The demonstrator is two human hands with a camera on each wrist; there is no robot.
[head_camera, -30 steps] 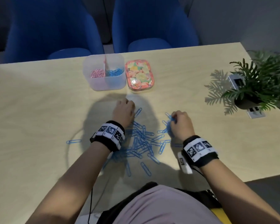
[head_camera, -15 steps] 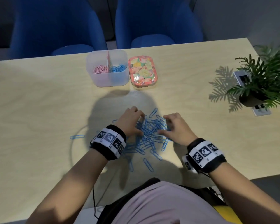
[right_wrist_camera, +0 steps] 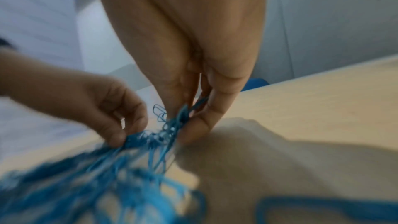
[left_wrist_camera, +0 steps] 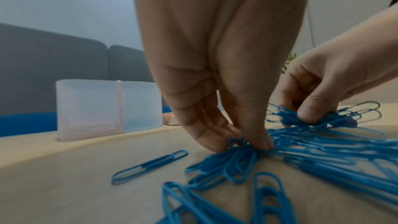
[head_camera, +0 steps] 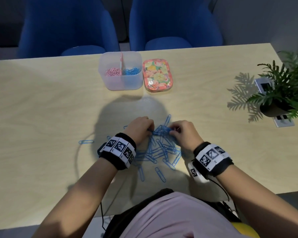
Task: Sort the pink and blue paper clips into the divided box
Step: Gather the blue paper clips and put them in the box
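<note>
A heap of blue paper clips lies on the table in front of me. My left hand pinches a bunch of them at the heap's far edge; its fingertips press down on the clips. My right hand pinches another bunch just to the right, lifted slightly; the bunch sits between its thumb and fingers. The clear divided box stands at the back, with pink clips in the left half and blue clips in the right.
A floral tin sits right of the box. One stray blue clip lies left of my left wrist. A potted plant and table sockets stand at the right. Two blue chairs are behind the table.
Both hands have come together over the far side of the heap, raking the clips into a tighter bunch, and now pinch clusters of them. The head view has shifted lower.
</note>
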